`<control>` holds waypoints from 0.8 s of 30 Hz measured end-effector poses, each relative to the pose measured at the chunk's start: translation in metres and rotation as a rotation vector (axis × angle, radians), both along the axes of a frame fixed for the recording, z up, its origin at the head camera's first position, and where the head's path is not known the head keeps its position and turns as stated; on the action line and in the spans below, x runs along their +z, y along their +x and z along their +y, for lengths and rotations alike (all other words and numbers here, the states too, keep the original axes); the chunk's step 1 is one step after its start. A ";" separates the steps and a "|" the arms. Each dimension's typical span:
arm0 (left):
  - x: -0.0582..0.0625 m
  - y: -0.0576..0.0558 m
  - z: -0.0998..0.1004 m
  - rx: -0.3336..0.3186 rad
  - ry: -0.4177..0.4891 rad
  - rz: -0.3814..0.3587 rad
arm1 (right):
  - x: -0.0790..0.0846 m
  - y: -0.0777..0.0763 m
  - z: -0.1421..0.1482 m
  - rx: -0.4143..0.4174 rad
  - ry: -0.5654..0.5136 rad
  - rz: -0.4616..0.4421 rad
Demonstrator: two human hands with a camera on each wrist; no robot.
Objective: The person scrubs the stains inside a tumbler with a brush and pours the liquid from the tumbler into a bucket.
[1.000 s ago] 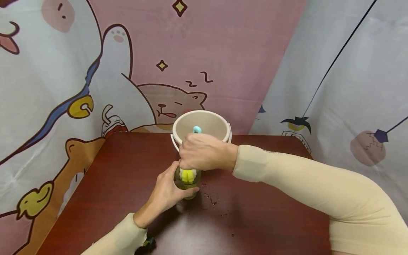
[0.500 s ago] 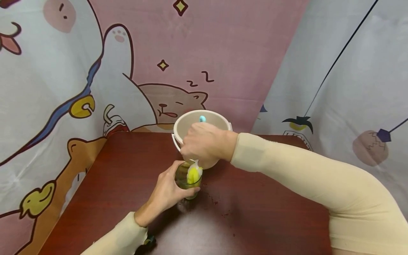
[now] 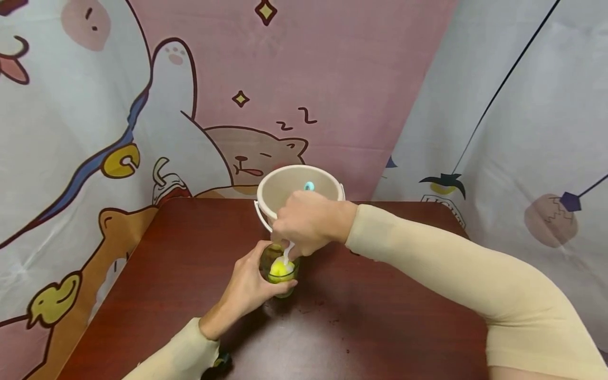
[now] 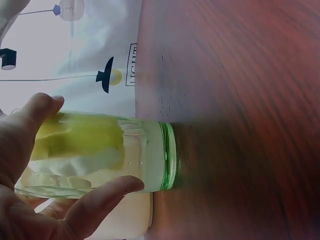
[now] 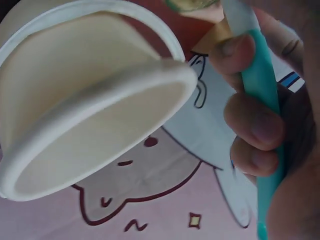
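Note:
My left hand [image 3: 247,282] grips a green-tinted clear glass [image 4: 150,155], thumb on one side and fingers on the other. The glass stands upright on the table. Inside it sits the yellow-and-white sponge head [image 3: 282,268] of a cup brush, seen through the wall in the left wrist view. My right hand [image 3: 307,221] is above the rim with its fingers curled round the brush's teal handle [image 5: 264,82]. The white neck [image 3: 287,252] of the brush runs down from those fingers into the glass. In the head view the right hand hides most of the handle.
A cream bucket [image 3: 267,184] with a white carrying handle [image 3: 261,216] stands just behind the hands. Small drops [image 3: 334,320] lie on the dark red wooden table [image 3: 404,322]. A small dark object [image 3: 222,364] is by the left sleeve. Printed cloth [image 3: 351,95] hangs behind the table.
The right hand rose, tilting the brush to the right, then came down a little, with the sponge head now lower in the glass. The handle's end has shifted right. The left hand stays put.

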State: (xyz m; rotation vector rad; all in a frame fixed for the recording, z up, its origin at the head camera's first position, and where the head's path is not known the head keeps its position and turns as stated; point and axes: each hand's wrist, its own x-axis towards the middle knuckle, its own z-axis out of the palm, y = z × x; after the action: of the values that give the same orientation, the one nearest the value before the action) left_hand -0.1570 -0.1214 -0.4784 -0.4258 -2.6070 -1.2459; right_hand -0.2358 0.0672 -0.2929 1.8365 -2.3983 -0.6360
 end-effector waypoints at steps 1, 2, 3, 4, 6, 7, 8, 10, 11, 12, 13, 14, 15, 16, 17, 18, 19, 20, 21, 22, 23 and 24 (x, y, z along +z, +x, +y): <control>0.000 0.000 0.000 -0.002 0.002 0.000 | -0.002 0.003 -0.001 0.021 0.002 0.023; -0.001 0.000 0.000 -0.004 0.003 0.001 | -0.003 0.005 -0.002 0.047 0.002 0.052; -0.001 0.001 0.000 -0.004 0.003 0.001 | -0.004 0.008 -0.002 0.077 0.000 0.083; -0.001 0.001 0.000 -0.005 0.001 0.001 | -0.005 0.010 -0.003 0.105 -0.003 0.115; -0.001 0.001 0.000 -0.005 -0.001 -0.001 | -0.007 0.014 -0.004 0.161 -0.019 0.181; 0.000 0.001 0.000 -0.005 -0.001 -0.002 | -0.007 0.015 -0.004 0.185 -0.025 0.213; 0.000 0.001 0.000 -0.003 -0.003 -0.006 | -0.008 0.017 -0.005 0.205 -0.033 0.240; 0.000 0.001 0.000 -0.001 -0.004 -0.015 | -0.008 0.018 -0.006 0.243 -0.043 0.292; 0.000 0.001 0.000 0.001 -0.005 -0.019 | -0.008 0.019 -0.006 0.260 -0.045 0.318; 0.001 0.001 -0.001 0.003 -0.006 -0.022 | -0.008 0.020 -0.007 0.272 -0.045 0.344; 0.000 0.001 -0.001 0.005 -0.009 -0.024 | -0.008 0.021 -0.008 0.279 -0.043 0.367; 0.000 0.001 -0.001 0.006 -0.009 -0.025 | -0.007 0.022 -0.009 0.282 -0.039 0.389; 0.000 0.001 -0.001 0.007 -0.012 -0.024 | -0.007 0.023 -0.010 0.282 -0.034 0.409; -0.001 0.001 -0.001 0.006 -0.013 -0.022 | -0.007 0.024 -0.011 0.281 -0.027 0.429; -0.001 0.001 -0.001 0.007 -0.014 -0.018 | -0.007 0.025 -0.011 0.275 -0.022 0.444; -0.002 0.001 -0.001 0.006 -0.015 -0.013 | -0.006 0.025 -0.012 0.268 -0.017 0.458; -0.002 0.001 -0.001 0.006 -0.014 -0.007 | -0.006 0.026 -0.012 0.260 -0.012 0.470; -0.002 0.001 -0.001 0.005 -0.014 -0.001 | -0.006 0.026 -0.012 0.253 -0.008 0.480; -0.002 0.001 -0.001 0.004 -0.017 0.001 | -0.006 0.027 -0.012 0.246 -0.005 0.491; -0.002 0.001 -0.001 0.004 -0.019 0.005 | -0.006 0.027 -0.012 0.238 -0.001 0.498; -0.002 0.001 0.000 0.004 -0.021 0.006 | -0.005 0.026 -0.012 0.229 0.005 0.500; -0.002 0.001 0.000 0.004 -0.024 0.005 | -0.005 0.026 -0.012 0.222 0.010 0.500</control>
State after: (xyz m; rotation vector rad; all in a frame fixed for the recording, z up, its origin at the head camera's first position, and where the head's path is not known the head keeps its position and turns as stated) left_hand -0.1561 -0.1212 -0.4804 -0.4277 -2.6194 -1.2117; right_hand -0.2099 0.0556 -0.2979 1.6639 -1.8489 -0.9481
